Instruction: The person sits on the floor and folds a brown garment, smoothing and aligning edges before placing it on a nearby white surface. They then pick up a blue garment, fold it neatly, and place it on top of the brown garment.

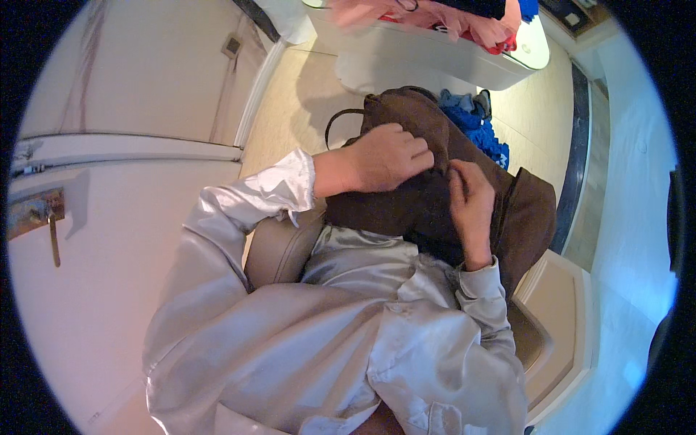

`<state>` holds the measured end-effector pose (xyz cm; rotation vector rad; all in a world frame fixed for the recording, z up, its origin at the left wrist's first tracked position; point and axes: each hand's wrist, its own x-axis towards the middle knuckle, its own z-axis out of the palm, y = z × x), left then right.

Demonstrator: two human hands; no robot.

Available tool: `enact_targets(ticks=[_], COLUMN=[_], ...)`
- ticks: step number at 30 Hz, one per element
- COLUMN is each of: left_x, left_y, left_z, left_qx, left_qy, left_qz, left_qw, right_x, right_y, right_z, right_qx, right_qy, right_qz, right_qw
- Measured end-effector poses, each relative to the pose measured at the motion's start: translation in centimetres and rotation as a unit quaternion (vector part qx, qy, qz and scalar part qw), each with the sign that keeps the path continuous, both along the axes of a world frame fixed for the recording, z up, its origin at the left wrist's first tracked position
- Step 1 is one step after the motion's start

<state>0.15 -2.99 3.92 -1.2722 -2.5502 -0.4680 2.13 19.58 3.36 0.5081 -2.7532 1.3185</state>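
Note:
Over my lap lies a large dark brown cloth item point(413, 112), perhaps a garment or soft bag, with folds and a thin dark loop sticking out on its left side. My left hand point(388, 158) is closed over its middle, fingers curled with the knuckles up. Close beside it on the right, my right hand point(473, 206) pinches at the same cloth, thumb and fingers together. The fingertips of both hands meet near a dark fold, and any small part between them is too dark to make out.
A white tub-like container point(435, 47) with pink, red and dark clothes point(464, 22) stands ahead. Blue clothing point(478, 134) lies on the tiled floor beyond the cloth. I sit on a brown padded chair point(283, 250). A white door point(109, 290) with a metal handle is at left.

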Motion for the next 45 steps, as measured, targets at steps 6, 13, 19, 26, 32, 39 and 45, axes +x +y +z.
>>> enact_targets(ticks=[6, 13, 19, 26, 32, 39, 45], left_x=[0.6, 1.2, 0.5, -0.8, 0.9, 0.3, -0.2], left_y=[1.0, 0.8, 0.1, -3.0, -2.6, -1.4, -3.6], left_z=[-1.9, -1.9, -0.8, -0.9, -0.9, 0.7, -1.3], left_qx=[-0.032, -0.028, 0.092, 0.230, 0.177, 0.230, 0.536], left_qy=[0.104, 0.079, -0.074, -0.032, -0.094, -0.233, -0.331], left_qz=[-0.007, 0.004, -0.037, 0.169, 0.154, 0.237, 0.303], left_qw=[0.994, 0.996, 0.992, 0.958, 0.967, 0.914, 0.715], right_x=[-1.9, -2.2, -3.2, -3.9, -3.6, -5.0, -11.2], right_y=[-2.3, -3.0, -2.7, -2.7, -4.7, -9.0, -7.0], right_z=[-0.6, -3.4, -3.8, -2.2, -0.2, 4.0, 1.8], right_qx=[0.045, -0.176, -0.293, -0.270, -0.360, -0.298, -0.190], right_qy=[0.122, -0.243, -0.268, -0.195, -0.203, -0.144, -0.166], right_qz=[-0.030, -0.125, -0.069, -0.088, -0.070, 0.054, 0.050], right_qw=[0.991, 0.946, 0.915, 0.939, 0.908, 0.942, 0.966])
